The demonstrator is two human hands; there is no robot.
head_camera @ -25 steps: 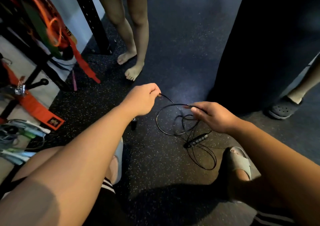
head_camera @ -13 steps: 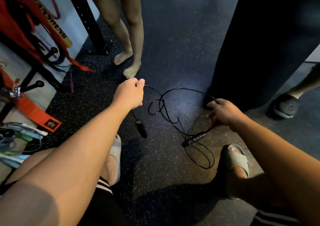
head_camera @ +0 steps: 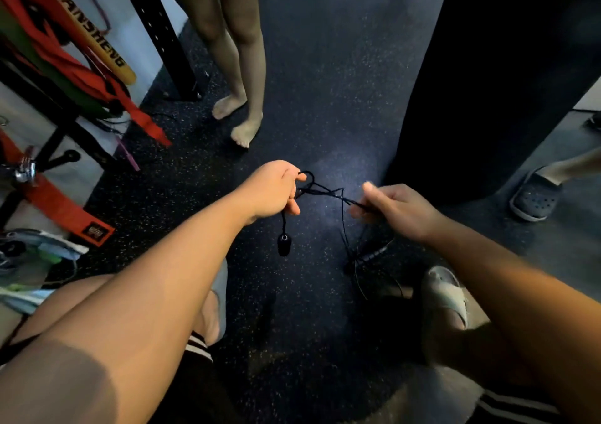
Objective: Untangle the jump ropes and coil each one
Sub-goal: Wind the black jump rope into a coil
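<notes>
The jump rope is a thin black cord, and it hangs in the air between two hands, above a dark floor with tiny pale specks. The left hand is curled into a loose fist, and its fingers are pressed together around the cord. A small loop of cord pokes out past the knuckles. From under this hand a short bit of cord drops straight down to a stubby black handle, which is smooth and rounded and dangles above the floor.

The right hand pinches the cord between the thumb and the first fingers, and the other fingers are curled in. The picture is a little blurry here. Between the two hands the cord is twisted and crossed over itself in a small knotty bunch.

Below the right hand more cord hangs in thin wiggly lines. A second handle, long and ribbed, is down there near a pale rubbery sandal. I cannot tell if this handle touches the floor.

Two bare feet stand farther off on the floor. An orange strap lies flat at the left side.
</notes>
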